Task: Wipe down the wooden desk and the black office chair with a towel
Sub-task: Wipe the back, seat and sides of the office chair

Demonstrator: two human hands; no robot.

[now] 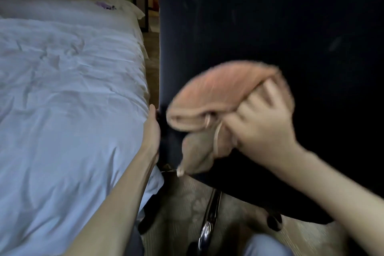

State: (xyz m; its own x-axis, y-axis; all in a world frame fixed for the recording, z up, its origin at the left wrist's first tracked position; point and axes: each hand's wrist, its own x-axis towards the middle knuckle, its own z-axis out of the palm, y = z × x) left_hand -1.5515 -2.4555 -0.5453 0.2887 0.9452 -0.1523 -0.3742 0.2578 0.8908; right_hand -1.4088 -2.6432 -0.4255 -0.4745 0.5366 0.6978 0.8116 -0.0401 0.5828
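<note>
Right grip (261,122): is clamping on the towel (218,89), fingers curling into its bunched folds.
Left grip (151,129): is clamping on the chair's left edge, as far as I am able to judge; its fingers are hiding behind the edge.
Towel: is lying against the lower back of the chair (270,27), one loose corner hanging down toward the floor (182,199).
Tabletop: is not showing in this view, so I am unable to judge its state.
Risk, rolling: I am judging that the chair, standing on wheels, is liable to roll or swivel under a hard wipe if the left grip is slackening.
Risk, towel: the hanging corner is at risk of dragging on the floor or catching the chrome leg (209,214), then carrying dirt back onto the chair.
Risk, bed: the bed (62,89) is lying just beside the chair, so a wide stroke is liable to brush its white sheet.
Risk, coverage: the bunched towel is offering little flat face, so streaks are likely remaining.
Count: I am counting one towel, one chair, two hands, one bed, one chrome leg, one plain caster (274,221); a second dark shape by the bed is too dim to name.
</note>
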